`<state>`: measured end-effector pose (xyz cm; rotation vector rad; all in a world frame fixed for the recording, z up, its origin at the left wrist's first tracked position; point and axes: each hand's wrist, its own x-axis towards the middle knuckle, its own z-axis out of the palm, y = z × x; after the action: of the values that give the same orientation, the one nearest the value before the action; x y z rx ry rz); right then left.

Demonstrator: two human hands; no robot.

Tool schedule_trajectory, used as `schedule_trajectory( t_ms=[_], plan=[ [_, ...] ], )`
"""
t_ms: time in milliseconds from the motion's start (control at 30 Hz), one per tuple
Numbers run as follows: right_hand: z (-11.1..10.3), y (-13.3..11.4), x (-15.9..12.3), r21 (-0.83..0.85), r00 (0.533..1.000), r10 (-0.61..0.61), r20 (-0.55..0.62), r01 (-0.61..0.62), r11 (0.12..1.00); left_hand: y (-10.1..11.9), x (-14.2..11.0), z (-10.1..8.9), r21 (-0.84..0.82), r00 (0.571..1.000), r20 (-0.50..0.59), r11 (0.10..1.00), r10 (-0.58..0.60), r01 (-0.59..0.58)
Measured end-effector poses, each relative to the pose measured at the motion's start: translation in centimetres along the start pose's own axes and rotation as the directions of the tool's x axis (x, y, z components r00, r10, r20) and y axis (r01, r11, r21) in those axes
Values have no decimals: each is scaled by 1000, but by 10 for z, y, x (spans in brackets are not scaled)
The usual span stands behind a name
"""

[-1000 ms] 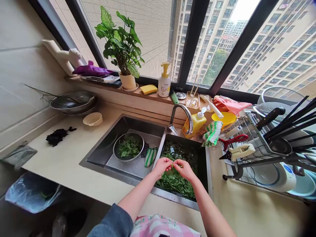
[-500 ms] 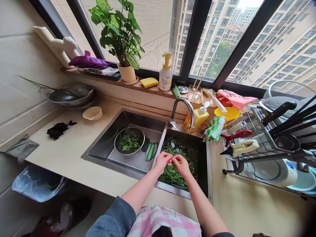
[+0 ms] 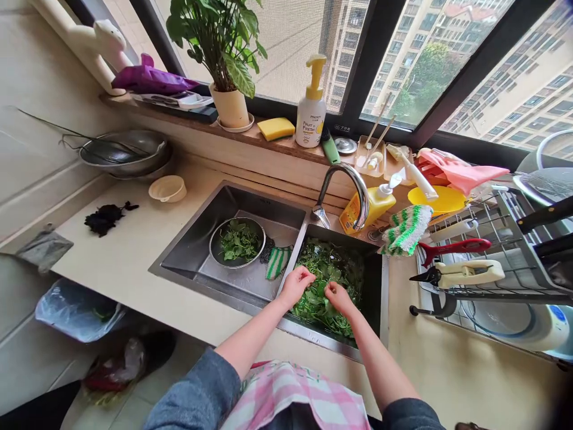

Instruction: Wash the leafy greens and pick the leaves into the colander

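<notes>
Both my hands are over the right sink basin (image 3: 384, 298), which holds a mass of leafy greens (image 3: 320, 310) in water. My left hand (image 3: 297, 284) is closed in a pinch near the divider; what its fingertips hold, if anything, is too small to make out. A short gap to the right, my right hand (image 3: 339, 297) pinches a leafy green sprig (image 3: 321, 288) whose leaves hang over the rest. In the left basin (image 3: 188, 254) stands a round metal bowl (image 3: 213, 254) with picked leaves (image 3: 239, 240) in it.
A curved faucet (image 3: 347, 170) rises behind the basins. A green-striped scrub cloth (image 3: 278, 263) lies beside the bowl. To the right stand a dish rack (image 3: 474, 292) with scissors (image 3: 470, 273) and a yellow soap bottle (image 3: 369, 206). A lined bin (image 3: 80, 313) hangs below the counter at left.
My hands, together at the fingertips before, have moved apart, the right one drawing right and slightly down. The whole view has shifted a little closer and downward.
</notes>
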<state>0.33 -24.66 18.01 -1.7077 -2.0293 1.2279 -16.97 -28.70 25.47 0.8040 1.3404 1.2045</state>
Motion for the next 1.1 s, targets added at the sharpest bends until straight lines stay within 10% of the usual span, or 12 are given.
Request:
schedule_trajectory(
  t_ms=[167, 467, 733, 967, 1100],
  plan=[
    [9, 30, -8, -279, 981, 33, 193, 22, 960, -12, -18, -14, -83, 981, 40, 977, -192, 195],
    [18, 20, 36, -339, 985, 140, 101, -98, 936, -42, -19, -16, 13, 930, 6, 930, -367, 367],
    [-22, -29, -9, 450, 969, -18, 247, -98, 888, -34, -1, 4, 77, 975, 137, 983, -176, 167],
    [-31, -59, -20, 534, 969, -17, 248, -122, 837, -15, -3, 11, -132, 955, 127, 949, -269, 285],
    [-38, -61, -24, 562, 1000, -11, 2, 8, 827, -11, 1, 1, -381, 919, 45, 844, -391, 378]
  ],
)
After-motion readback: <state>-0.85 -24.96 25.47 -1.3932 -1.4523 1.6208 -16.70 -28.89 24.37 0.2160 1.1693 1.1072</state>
